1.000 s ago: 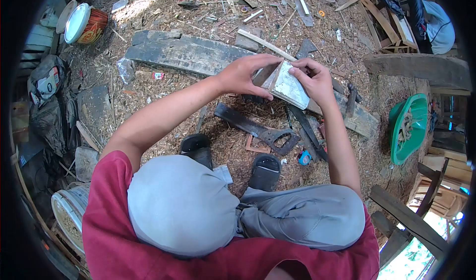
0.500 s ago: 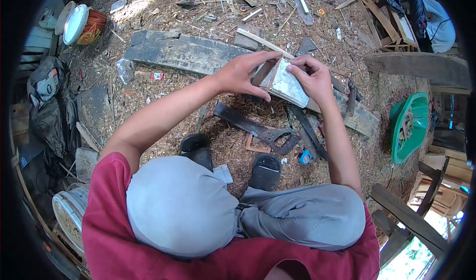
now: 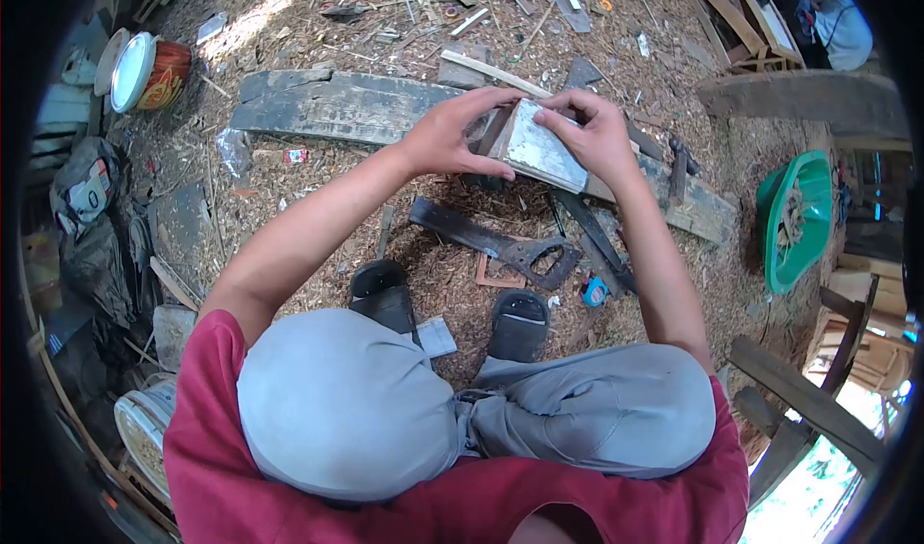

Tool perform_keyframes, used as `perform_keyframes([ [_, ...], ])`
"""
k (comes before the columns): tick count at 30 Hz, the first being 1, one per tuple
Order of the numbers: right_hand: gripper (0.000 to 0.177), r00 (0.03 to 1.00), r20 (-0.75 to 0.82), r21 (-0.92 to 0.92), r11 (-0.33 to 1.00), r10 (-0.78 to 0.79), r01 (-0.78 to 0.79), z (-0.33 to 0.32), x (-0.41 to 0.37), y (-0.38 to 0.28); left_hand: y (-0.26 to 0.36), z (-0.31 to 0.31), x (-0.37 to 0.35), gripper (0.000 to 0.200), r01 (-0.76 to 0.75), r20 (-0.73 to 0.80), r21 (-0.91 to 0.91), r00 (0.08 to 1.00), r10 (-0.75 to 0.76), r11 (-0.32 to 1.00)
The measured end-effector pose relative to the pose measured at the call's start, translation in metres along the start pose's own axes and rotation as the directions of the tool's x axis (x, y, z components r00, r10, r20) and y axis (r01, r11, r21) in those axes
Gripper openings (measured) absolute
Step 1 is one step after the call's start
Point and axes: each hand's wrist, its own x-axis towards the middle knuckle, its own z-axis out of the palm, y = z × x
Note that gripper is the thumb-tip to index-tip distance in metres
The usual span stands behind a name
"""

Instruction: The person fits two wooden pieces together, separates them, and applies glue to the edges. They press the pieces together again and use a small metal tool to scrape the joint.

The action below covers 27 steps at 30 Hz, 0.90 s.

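Observation:
My right hand is closed on a wooden block with a worn white top, thumb on the top face and fingers over the far edge. At the block's left end, my left hand curves around a short brown wood piece, thumb toward me and fingers on the far side. Both pieces sit above a long dark plank lying on the ground. Beyond my hands a thin pale wood strip slants across that plank. A hammer rests on the plank's right part.
A handsaw lies between my hands and my sandals, with a blue tape measure to its right. A green basin holding wood scraps stands at right, a paint bucket at upper left. Shavings cover the ground.
The brown wood piece now sits closer against the block's left end, where a gap showed before. The whole view has shifted slightly; both hands keep their hold.

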Motion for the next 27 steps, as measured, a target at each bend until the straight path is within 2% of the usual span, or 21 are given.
perform_keyframes([
  [4, 0.023, 1.000, -0.014, -0.033, 0.999, -0.012, 0.012, -0.004, -0.004, -0.008, -0.001, 0.000, -0.002, 0.102, -0.021, -0.028, 0.000, 0.999, 0.021, 1.000],
  [7, 0.025, 0.987, -0.153, -0.097, 0.995, -0.045, 0.030, -0.008, -0.015, -0.006, -0.002, 0.002, -0.004, 0.104, 0.007, -0.038, -0.038, 0.999, -0.008, 0.999],
  [8, 0.024, 0.951, -0.263, -0.171, 0.978, -0.161, 0.118, -0.006, -0.021, -0.002, -0.003, 0.001, -0.005, 0.104, 0.031, -0.021, -0.084, 0.999, -0.033, 0.996],
  [11, 0.020, 0.794, -0.542, -0.287, 0.949, -0.274, 0.132, 0.004, -0.057, 0.006, 0.000, 0.004, -0.008, 0.104, 0.083, -0.022, -0.193, 0.996, -0.089, 0.978],
  [12, 0.018, 0.781, -0.544, -0.325, 0.935, -0.307, 0.141, 0.009, -0.074, 0.016, 0.002, 0.004, -0.008, 0.104, 0.127, -0.004, -0.207, 0.991, -0.131, 0.970],
  [15, 0.024, 0.869, -0.416, -0.249, 0.953, -0.267, 0.174, 0.032, -0.128, 0.032, -0.002, 0.004, -0.011, 0.106, 0.147, -0.005, -0.162, 0.989, -0.150, 0.976],
  [17, 0.035, 0.946, -0.156, -0.376, 0.903, -0.285, 0.211, 0.041, -0.152, 0.042, -0.004, 0.008, -0.014, 0.108, 0.195, 0.002, -0.248, 0.980, -0.201, 0.949],
  [18, 0.041, 0.961, -0.017, -0.429, 0.870, -0.277, 0.243, 0.045, -0.161, 0.047, -0.005, 0.008, -0.014, 0.108, 0.194, 0.004, -0.260, 0.980, -0.200, 0.946],
  [21, 0.058, 0.952, 0.237, -0.554, 0.778, -0.192, 0.295, 0.055, -0.182, 0.063, -0.009, 0.007, -0.015, 0.108, 0.187, 0.005, -0.299, 0.981, -0.195, 0.936],
  [22, 0.070, 0.945, 0.307, -0.568, 0.774, -0.115, 0.279, 0.058, -0.185, 0.069, -0.009, 0.007, -0.014, 0.108, 0.187, 0.006, -0.318, 0.981, -0.195, 0.930],
  [25, 0.074, 0.910, 0.415, -0.544, 0.803, 0.006, 0.243, 0.061, -0.186, 0.079, -0.013, 0.005, -0.014, 0.107, 0.173, 0.001, -0.337, 0.983, -0.184, 0.926],
  [27, 0.074, 0.918, 0.396, -0.523, 0.816, -0.021, 0.244, 0.054, -0.184, 0.085, -0.015, 0.007, -0.016, 0.107, 0.164, -0.004, -0.367, 0.984, -0.178, 0.916],
])
